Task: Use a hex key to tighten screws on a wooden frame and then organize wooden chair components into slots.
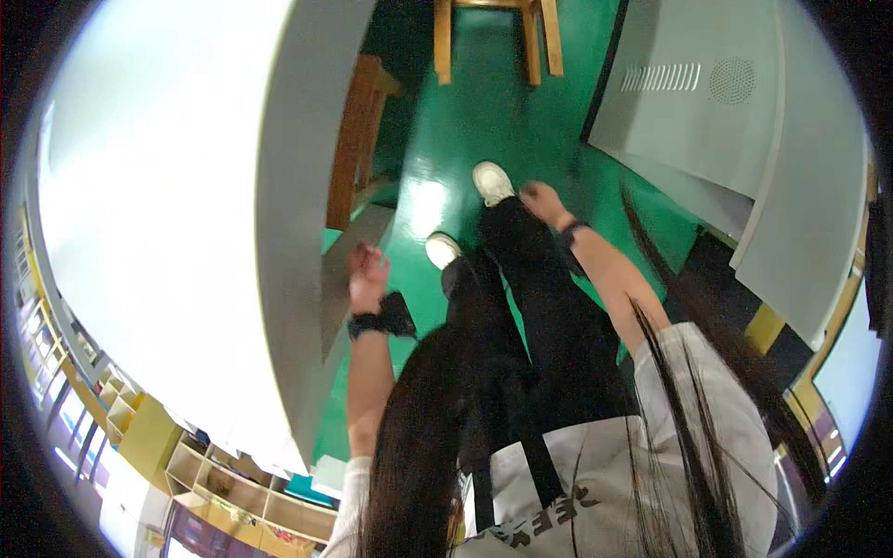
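My left hand [369, 266] hangs beside the large white cabinet-like surface [177, 214], its fingers loosely bent and apart, with nothing seen in it. A black wrist strap [366, 325] with a dark box-shaped piece sits on that arm. In front of my right thigh is my right hand [544, 203], close to my white shoe [493, 183]. Its fingers look curled but are blurred, and I make out no object there. Around the right wrist runs a dark band [571, 232]. Both arms hang down while my feet are on the green floor [465, 130].
A wooden stool [531, 42] stands ahead, and another wooden piece [356, 139] is beside the white surface. On the right is a grey metal cabinet [688, 102] with vent slots. Open shelving [237, 498] lies at the lower left. Strands of hair cross the view.
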{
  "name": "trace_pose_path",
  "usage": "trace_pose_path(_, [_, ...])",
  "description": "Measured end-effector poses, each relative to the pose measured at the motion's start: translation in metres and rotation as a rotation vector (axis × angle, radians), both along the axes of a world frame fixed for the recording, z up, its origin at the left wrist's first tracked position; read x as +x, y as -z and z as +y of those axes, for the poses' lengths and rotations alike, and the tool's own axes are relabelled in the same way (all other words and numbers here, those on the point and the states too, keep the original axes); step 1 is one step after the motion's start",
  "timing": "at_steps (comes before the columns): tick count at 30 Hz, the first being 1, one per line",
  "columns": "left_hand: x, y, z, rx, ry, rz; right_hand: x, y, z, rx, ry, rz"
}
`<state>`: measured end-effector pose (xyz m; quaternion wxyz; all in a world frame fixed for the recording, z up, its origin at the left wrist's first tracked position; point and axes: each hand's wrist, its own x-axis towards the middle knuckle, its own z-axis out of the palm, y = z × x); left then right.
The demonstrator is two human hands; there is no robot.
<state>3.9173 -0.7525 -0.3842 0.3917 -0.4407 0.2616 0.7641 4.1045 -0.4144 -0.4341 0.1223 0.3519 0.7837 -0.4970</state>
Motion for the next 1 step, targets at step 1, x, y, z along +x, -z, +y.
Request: trace_pose_path(1, [0.0073, -0.0073, -0.0013, -0.038, 0.215, 0.194, -0.0104, -0.0034, 0.004, 0.009, 0.008, 0.032])
